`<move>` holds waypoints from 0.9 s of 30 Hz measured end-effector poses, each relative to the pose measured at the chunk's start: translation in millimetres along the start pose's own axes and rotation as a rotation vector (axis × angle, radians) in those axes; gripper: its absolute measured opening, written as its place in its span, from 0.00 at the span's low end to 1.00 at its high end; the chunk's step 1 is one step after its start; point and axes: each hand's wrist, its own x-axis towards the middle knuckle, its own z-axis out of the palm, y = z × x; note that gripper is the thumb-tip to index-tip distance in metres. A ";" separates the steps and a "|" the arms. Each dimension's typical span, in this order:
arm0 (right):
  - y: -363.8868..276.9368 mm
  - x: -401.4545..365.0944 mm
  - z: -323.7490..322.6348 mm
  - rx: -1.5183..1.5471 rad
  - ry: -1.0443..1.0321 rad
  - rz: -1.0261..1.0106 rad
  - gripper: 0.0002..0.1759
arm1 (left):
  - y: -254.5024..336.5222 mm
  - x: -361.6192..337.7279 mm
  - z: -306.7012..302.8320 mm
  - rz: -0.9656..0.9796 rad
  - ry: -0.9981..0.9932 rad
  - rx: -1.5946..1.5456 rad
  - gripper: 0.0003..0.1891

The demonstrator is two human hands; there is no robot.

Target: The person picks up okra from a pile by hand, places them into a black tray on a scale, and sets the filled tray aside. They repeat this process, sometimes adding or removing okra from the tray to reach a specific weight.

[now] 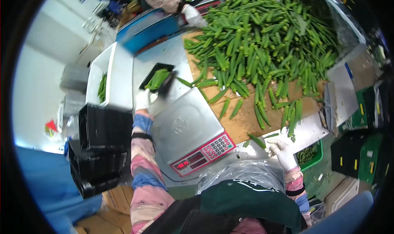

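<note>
My left hand (pixel 144 100), in a white glove, grips the near edge of a small black tray (pixel 167 66) holding green okra (pixel 158 78). The tray is beyond the left corner of the digital scale (pixel 180 127), whose steel platform is bare and whose red display is lit. My right hand (pixel 282 154), also gloved, hangs by the table's front edge with nothing in it, its fingers loosely bent and apart. Nearest to it are a few loose okra pods (pixel 257 141). A large okra heap (pixel 262 45) covers the board beyond.
A white bin (pixel 122 76) with some okra stands at the left, above stacked black trays (pixel 104 127). Another person's gloved hand (pixel 193 16) is at the heap's far left, by a blue bin (pixel 150 32). A green crate (pixel 310 156) sits below the table at right.
</note>
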 end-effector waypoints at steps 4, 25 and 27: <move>19.0 10.1 1.5 -0.274 0.080 -0.099 0.17 | 1.2 -18.0 -11.5 0.502 0.153 0.438 0.26; 99.7 56.9 -4.0 -0.345 0.286 -0.212 0.18 | 101.1 -150.8 -260.8 0.433 0.988 0.866 0.17; 104.1 55.5 -11.6 -0.249 0.348 -0.218 0.18 | 106.8 -158.1 -259.7 0.481 1.062 0.774 0.16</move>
